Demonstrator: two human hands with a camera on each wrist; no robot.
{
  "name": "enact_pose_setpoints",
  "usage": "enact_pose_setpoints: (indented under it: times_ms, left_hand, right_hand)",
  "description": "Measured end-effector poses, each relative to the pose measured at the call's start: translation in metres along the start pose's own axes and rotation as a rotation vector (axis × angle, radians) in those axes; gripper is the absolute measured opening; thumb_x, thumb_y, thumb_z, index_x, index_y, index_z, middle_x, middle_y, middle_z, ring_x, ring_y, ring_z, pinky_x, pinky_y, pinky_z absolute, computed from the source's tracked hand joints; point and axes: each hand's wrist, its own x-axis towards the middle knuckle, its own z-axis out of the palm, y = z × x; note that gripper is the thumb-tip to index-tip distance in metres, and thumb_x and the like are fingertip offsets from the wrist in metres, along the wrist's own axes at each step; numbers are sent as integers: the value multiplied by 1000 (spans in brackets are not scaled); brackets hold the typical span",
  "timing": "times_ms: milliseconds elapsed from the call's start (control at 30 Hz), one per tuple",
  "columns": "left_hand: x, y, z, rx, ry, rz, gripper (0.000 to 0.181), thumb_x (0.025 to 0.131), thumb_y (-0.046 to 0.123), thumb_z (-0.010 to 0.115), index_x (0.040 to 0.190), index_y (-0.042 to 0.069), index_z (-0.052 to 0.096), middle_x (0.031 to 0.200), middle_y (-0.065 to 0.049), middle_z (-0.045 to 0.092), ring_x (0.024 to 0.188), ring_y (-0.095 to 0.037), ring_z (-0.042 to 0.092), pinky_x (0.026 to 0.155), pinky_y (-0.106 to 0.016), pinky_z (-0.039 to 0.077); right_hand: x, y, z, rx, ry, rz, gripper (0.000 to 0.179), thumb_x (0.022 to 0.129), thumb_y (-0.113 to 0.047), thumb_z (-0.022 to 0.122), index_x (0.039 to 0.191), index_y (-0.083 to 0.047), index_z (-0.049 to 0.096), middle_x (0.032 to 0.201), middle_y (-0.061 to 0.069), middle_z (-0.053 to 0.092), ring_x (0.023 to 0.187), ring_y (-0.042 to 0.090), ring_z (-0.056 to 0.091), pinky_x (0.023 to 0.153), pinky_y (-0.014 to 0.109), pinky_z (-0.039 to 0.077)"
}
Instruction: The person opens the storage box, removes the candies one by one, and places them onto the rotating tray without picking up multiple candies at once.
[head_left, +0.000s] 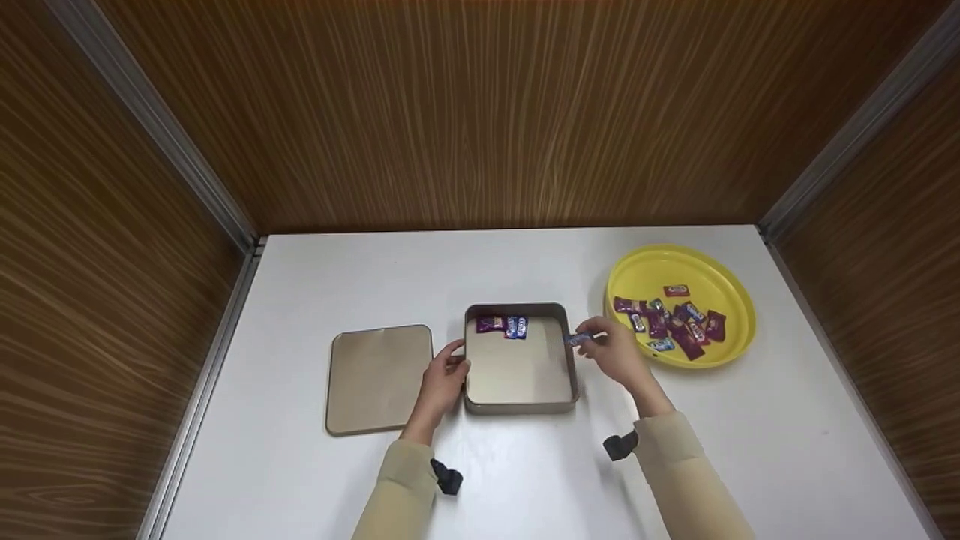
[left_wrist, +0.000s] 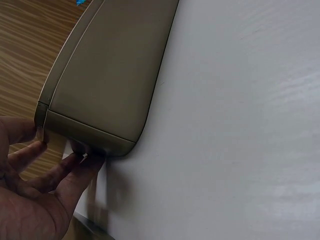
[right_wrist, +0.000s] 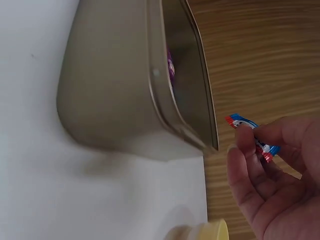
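Observation:
A square gold-brown tin (head_left: 520, 407) stands lidless on the white table. Inside, by its back wall, lie a purple wrapped candy (head_left: 489, 323) and blue wrapped candies (head_left: 517, 327). The left hand (head_left: 442, 379) touches the tin's left wall with fingertips and thumb, also seen in the left wrist view. Just beyond the tin's right rim, the right hand (head_left: 616, 352) pinches a small blue candy (head_left: 579, 339) between thumb and fingers. In the right wrist view that candy (right_wrist: 265, 150) shows blue, white and red ends.
A matching flat lid (head_left: 380, 381) lies on the table left of the tin. To the right, a round yellow tray (head_left: 645, 266) holds several purple, blue and red wrapped candies (head_left: 688, 341). Wood-grain panels (head_left: 480, 112) enclose the table at the back and sides.

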Motion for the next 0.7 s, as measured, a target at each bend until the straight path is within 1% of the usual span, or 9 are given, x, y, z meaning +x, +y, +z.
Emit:
enact_pose_setpoints:
  times_ms: [100,167,333,433,533,700]
  left_hand:
    - [0,0,0,0,1,5,45,99,10,55,143,8,49,119,-17,59,117,-34,57,96,-44,48]
    - [0,0,0,1,1,9,45,99,11,56,143,8,49,119,-17,59,118,-34,57,96,-43,48]
    - [0,-2,-1,-13,-14,21,44,100,10,54,144,9,48,118,-16,59,116,-32,57,93,-41,49]
    - [0,-2,-1,-18,-20,22,44,100,10,53,144,9,48,118,-15,59,116,-31,57,91,-40,49]
    - [0,-2,-1,-15,-20,21,44,101,11,53,144,9,48,118,-15,59,117,-31,57,91,-40,49]
    - [1,-3,0,-3,-16,18,44,101,11,53,144,9,48,118,-15,58,117,-31,57,93,-41,49]
  right_hand:
    - [0,5,-11,-20,47,24,15,89,8,59,103,8,65,94,17,66,76,22,67,69,33,57]
    - [-1,10,-19,-47,72,34,19,90,7,59,108,8,65,96,18,67,79,23,68,70,33,57]
    - [-2,24,-37,-138,151,37,27,90,5,62,116,8,65,100,22,68,84,27,69,66,20,53]
    - [-2,33,-47,-170,202,58,29,88,3,64,117,7,66,104,22,68,85,26,67,65,17,49]
    - [-2,42,-58,-182,248,109,29,88,2,63,117,5,66,105,22,67,86,23,63,65,16,48]
    - [0,54,-74,-133,303,239,32,92,-1,59,124,4,63,108,22,63,92,25,61,69,18,52]
